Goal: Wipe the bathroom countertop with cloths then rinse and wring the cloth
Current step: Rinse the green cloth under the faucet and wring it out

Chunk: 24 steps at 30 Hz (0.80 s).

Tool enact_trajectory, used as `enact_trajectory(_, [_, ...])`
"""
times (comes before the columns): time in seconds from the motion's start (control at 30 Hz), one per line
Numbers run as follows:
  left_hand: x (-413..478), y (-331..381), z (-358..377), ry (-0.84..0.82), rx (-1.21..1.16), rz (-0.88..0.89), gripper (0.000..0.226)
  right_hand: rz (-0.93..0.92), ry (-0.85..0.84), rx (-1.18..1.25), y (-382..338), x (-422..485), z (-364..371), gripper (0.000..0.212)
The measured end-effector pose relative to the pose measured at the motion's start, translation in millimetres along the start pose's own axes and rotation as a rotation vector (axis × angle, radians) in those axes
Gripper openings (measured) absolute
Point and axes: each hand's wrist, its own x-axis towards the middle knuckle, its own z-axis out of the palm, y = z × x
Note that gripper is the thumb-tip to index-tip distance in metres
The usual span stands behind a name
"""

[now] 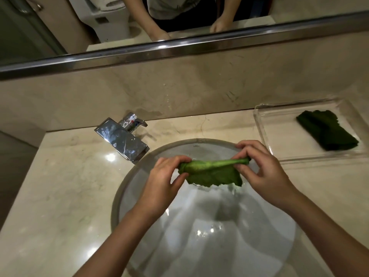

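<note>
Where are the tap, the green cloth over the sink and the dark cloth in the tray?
tap (123,139): head view, top of the flat spout.
green cloth (215,172): head view, hanging middle part.
dark cloth (327,132): head view, middle of its folds.

We see a left hand (162,176) and a right hand (266,170), both bare, with forearms uncovered. The mirror (50,27) (upper edge) reflects a pale grey top (175,7) over a dark lower garment (187,24).

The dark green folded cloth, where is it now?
In the head view, the dark green cloth lies at the far right, in the clear tray on the countertop, right of the sink.
</note>
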Motion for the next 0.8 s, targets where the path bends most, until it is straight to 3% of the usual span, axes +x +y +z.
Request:
enact_trajectory(0.13, [9, 9, -6, 0.139, -0.087, -0.070, 0.016, 0.092, -0.204, 0.426, -15, 2, -9, 0.007])
enact_trajectory(0.23, [13, 13, -7, -0.018, -0.432, -0.235, 0.018, 0.273, -0.135, 0.536, -15, 7, -10, 0.008])
enact_trajectory(0.3, [13, 15, 0, -0.121, -0.613, -0.316, 0.026, 0.374, -0.057, 0.421, -11, 11, -6, 0.006])
enact_trajectory(0.37, [11, 15, 12, -0.072, -0.521, -0.386, 0.033, 0.388, 0.054, 0.185, -6, 11, -1, 0.004])
enact_trajectory(0.47, [10, 18, 28, 0.087, -0.300, -0.493, 0.031, 0.351, 0.248, 0.042, -9, 2, 14, 0.007])
enact_trajectory(0.53, [11, 31, 36, 0.203, -0.338, -0.563, 0.022, 0.295, 0.349, 0.024, -14, -6, 31, 0.005])
enact_trajectory(0.6, [13, 52, 44, 0.244, -0.547, -0.580, 0.010, 0.309, 0.371, 0.188, -21, -12, 47, 0.003])
enact_trajectory(0.7, [11, 67, 50, 0.082, -0.686, -0.484, 0.025, 0.400, 0.227, 0.649, -27, -12, 57, 0.015])
enact_trajectory(0.8, [7, 59, 39, -0.178, -0.779, -0.388, 0.045, 0.402, 0.100, 0.846, -19, -10, 47, 0.032])
